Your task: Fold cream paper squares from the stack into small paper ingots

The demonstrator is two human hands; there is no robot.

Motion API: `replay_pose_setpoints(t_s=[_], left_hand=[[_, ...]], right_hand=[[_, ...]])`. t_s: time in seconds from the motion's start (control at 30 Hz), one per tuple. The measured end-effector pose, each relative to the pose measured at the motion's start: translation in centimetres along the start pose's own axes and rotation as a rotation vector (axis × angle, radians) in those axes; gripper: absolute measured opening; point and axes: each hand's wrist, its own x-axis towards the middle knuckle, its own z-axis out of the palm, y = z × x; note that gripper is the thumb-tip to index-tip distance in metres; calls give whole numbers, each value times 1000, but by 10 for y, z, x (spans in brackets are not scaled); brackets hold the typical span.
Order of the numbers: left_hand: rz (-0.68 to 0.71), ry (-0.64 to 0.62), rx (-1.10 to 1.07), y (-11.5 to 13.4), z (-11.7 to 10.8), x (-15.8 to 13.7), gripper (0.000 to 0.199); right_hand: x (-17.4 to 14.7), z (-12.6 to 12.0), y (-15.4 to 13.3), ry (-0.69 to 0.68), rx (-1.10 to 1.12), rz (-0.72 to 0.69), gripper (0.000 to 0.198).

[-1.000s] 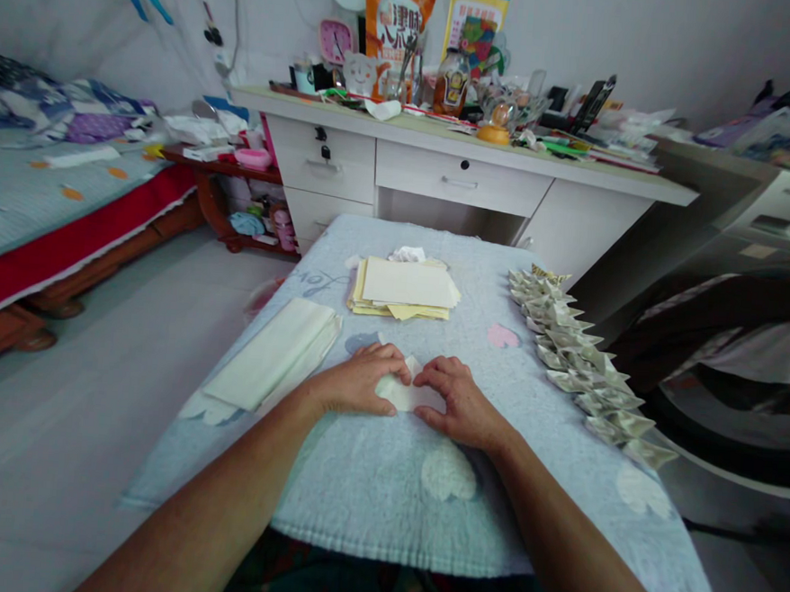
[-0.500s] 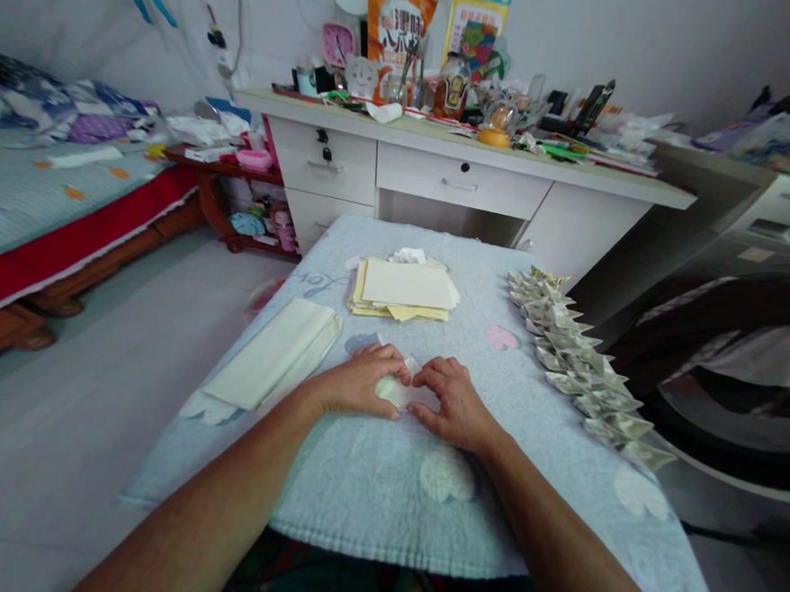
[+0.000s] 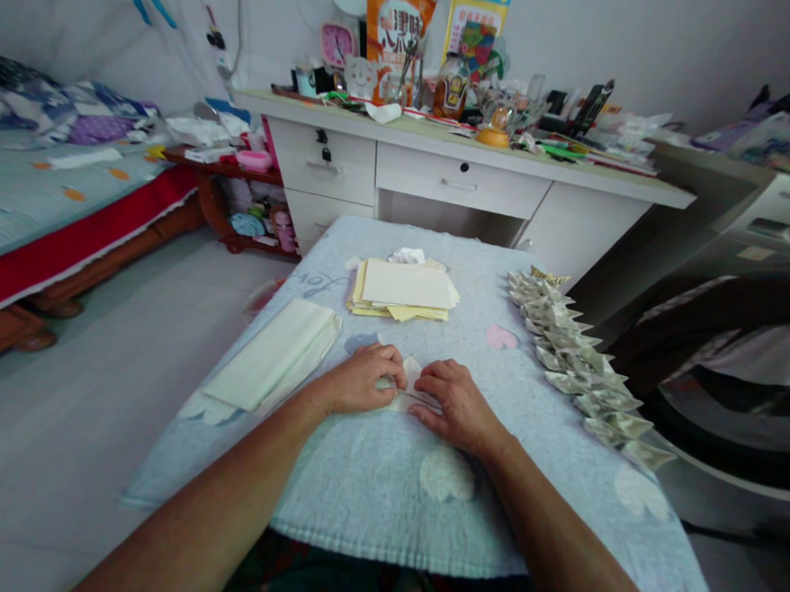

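Pale, creamy paper (image 3: 408, 380) lies pinned flat under both my hands on the towel (image 3: 368, 484), right at the middle of the table and just in front of me. My left hand (image 3: 360, 386) covers its left end, fingers curled down with the tips pressing the sheet; my right hand (image 3: 453, 404) does the same at the right end, so neither hand is spread wide and each bears on the piece rather than lifting it. Only a small pointed flap shows between my fingertips, poking away from me; the rest is hidden, so I cannot tell its full shape. Its long axis seems to run left to right, from 1 hand to the other, with both equally near. The towel is light blue, nubbly and soft, with faint pale shapes on it. Beyond my hands sits a stack (image 3: 404, 288) of flat yellowish sheets, to my left a folded cream bundle (image 3: 277, 351), and along my right a row (image 3: 583, 367) of crisp, angular folded pieces with a silvery sheen.
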Motion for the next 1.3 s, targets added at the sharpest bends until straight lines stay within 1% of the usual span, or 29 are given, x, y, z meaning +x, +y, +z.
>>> replay_pose_setpoints(t_s=[0.1,0.2,0.3,0.47,0.57,0.77,0.97,1.1,1.3], left_hand=[[-11,5,52,3,1,-1,19],[2,-18,88,6,2,-1,20],[35,-46,80,5,4,0,20],[2,-41,108,2,5,1,19],[-23,-45,133,4,4,1,20],[-51,-11,205,2,8,1,21],[-100,16,194,0,3,-2,21],[-133,57,186,0,0,-3,23],[-168,65,193,-1,-1,-2,24]], right_hand=[[0,1,0,12,-25,13,11],[0,3,1,32,-37,13,12],[1,4,2,16,-25,22,15],[1,4,3,3,20,125,12],[1,4,2,18,24,189,12],[1,5,5,42,31,292,13],[-1,1,10,7,45,342,15],[0,-3,10,-10,37,409,16],[-1,-4,12,-11,-3,456,19]])
